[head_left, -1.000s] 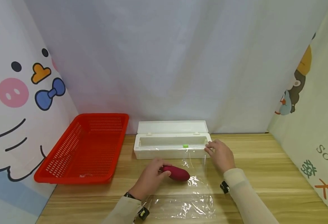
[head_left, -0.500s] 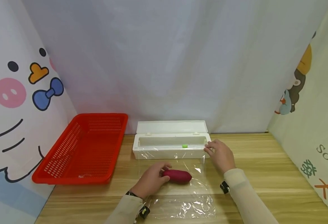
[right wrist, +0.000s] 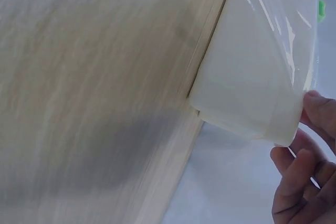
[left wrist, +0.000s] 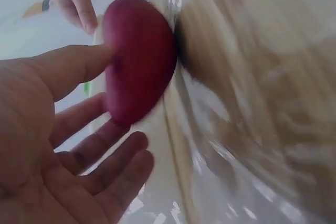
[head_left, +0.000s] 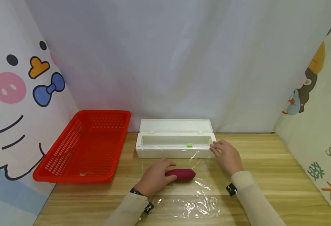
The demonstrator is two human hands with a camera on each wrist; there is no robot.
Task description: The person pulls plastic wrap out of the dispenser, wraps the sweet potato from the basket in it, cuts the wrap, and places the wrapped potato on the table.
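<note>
A dark magenta sweet potato (head_left: 183, 174) lies on a clear sheet of cling film (head_left: 188, 201). My left hand (head_left: 155, 177) pinches its left end between thumb and fingers; in the left wrist view the thumb touches one side, with some fingers spread loosely behind. The film runs forward from a white cling film box (head_left: 176, 153) whose lid (head_left: 176, 125) stands up at the back. At the box's right end, my right hand (head_left: 227, 155) grips the front corner; the right wrist view has the thumb on the film-covered rim and fingers behind the wall.
A red plastic basket (head_left: 80, 179) stands left of the box. On the box's front rim sits a small green slider (head_left: 189, 145). A pale curtain (head_left: 176, 62) hangs behind the wooden table (head_left: 267, 175), and printed cloths flank both sides.
The sweet potato has been set flatter and slightly right on the film, from a tilted pose. My left hand moved right with it. My right hand stays at the box corner.
</note>
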